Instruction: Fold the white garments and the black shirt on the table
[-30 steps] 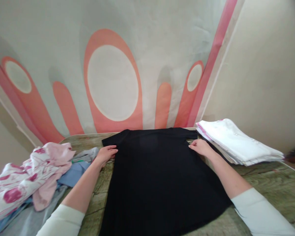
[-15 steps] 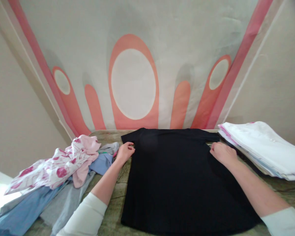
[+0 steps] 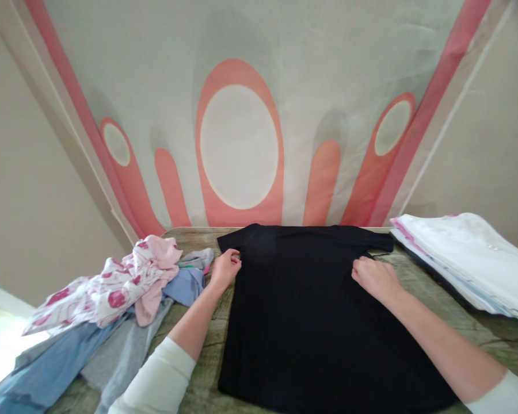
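Observation:
A black T-shirt [image 3: 293, 322] lies spread flat, its collar end at the far edge of the table and its hem toward me. My left hand [image 3: 225, 270] is closed at the shirt's left side, just below the short sleeve, with the fingertips pinched at the fabric's edge. On the opposite side, my right hand [image 3: 376, 279] is closed over the shirt just below the right armpit. Its fingers curl down onto the cloth, and the fingertips are hidden.
To the left is a loose heap of clothes, with a pink-and-white patterned garment [image 3: 121, 282] over blue and grey pieces [image 3: 56, 362]. A folded stack of mostly white clothes [image 3: 470, 259] sits at the right. Behind the wooden table [image 3: 496, 339] stands a patterned backdrop [image 3: 242, 144].
My right hand has moved left, from the shirt's right edge onto the cloth. My left hand stays at the left edge. The whole view has shifted slightly.

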{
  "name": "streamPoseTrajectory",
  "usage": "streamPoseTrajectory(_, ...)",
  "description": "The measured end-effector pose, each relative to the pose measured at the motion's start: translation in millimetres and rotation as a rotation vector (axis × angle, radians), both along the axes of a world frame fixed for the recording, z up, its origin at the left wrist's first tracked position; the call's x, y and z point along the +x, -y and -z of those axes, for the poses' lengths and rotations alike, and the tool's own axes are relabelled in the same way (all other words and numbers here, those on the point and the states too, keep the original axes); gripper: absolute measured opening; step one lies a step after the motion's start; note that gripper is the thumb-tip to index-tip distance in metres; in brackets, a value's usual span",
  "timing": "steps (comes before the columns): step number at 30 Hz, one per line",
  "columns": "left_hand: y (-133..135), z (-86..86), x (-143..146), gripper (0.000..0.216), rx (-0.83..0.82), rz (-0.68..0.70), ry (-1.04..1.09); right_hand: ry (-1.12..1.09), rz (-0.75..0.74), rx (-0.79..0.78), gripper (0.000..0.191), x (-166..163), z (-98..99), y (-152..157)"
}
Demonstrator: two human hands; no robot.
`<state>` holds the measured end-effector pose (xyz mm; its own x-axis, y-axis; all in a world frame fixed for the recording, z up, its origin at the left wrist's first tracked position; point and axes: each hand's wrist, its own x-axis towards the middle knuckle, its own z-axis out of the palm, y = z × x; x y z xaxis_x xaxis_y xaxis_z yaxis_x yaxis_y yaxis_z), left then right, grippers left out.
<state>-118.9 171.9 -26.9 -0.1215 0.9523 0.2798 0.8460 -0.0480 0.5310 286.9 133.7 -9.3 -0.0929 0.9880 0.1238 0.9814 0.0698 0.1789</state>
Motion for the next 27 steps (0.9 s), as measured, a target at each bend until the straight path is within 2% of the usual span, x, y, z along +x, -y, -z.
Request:
streamPoseTrajectory(3,1,-2.6,-2,0.028,0.005,-0.007,-0.054,-0.003,0.028,0.003,0.026,6,-1.5,-2)
streamPoseTrajectory(9,2,-7.4,-5,0.025,0.006,-0.024,-0.152,-0.027,0.180,-0.064,0.019,14,-2.6,-4)
streamPoseTrajectory(14,5,-7.8,1,0.020,0.004,-0.008,-0.226,-0.147,0.119,-0.109,0.021,24,0.1,-11)
streamPoseTrajectory(17,4,-6.5,1,0.021,-0.021,0.009,-0.165,-0.276,0.091,-0.195,0.023,48,-0.3,-18)
streamPoseTrajectory(22,-3,-2.1,-5,0.028,-0.075,0.071,-0.036,-0.350,0.156,-0.182,0.020,95,-1.7,-16)
streamPoseTrajectory(27,-5,-2.4,-4,0.032,-0.097,0.081,-0.046,-0.371,0.170,-0.163,0.023,98,-3.4,-4)
